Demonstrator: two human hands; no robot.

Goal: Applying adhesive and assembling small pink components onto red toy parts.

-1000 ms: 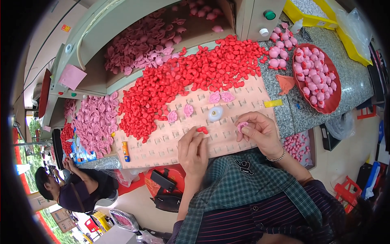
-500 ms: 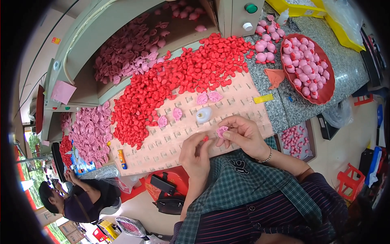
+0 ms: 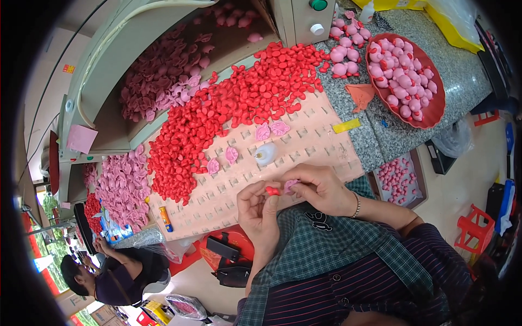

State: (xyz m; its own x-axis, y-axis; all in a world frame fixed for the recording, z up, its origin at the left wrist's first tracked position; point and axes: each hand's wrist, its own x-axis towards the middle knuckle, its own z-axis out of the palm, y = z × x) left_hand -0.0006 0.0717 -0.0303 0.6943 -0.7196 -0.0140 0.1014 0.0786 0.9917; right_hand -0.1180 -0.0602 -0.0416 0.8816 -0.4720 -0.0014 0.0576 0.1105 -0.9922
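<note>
Near the front of the peach-coloured mat (image 3: pixel 288 111), my left hand (image 3: pixel 256 213) pinches a small red oval piece (image 3: pixel 272 190) between thumb and fingers. My right hand (image 3: pixel 322 188) grips a thin pink molded piece (image 3: pixel 291 186), close beside the red one; whether the two touch I cannot tell. Beyond my hands lies a small white dropper bottle (image 3: pixel 265 154). Around it rest several loose pink pieces, among them one pink molded shell (image 3: pixel 231 155) to its left. A broad heap of red pieces (image 3: pixel 239 100) covers the mat's far side.
Pink molded shells (image 3: pixel 124 185) are piled at the left. A red bowl (image 3: pixel 439 111) of pink round figures stands on the granite counter at right. An orange-and-blue glue stick (image 3: pixel 166 219) lies at the mat's front left. Another person (image 3: pixel 117 271) sits at lower left.
My hands have come closer together, bringing the red piece beside the pink one. The pink piece has been turned more edge-on. The whole view has shifted slightly.
</note>
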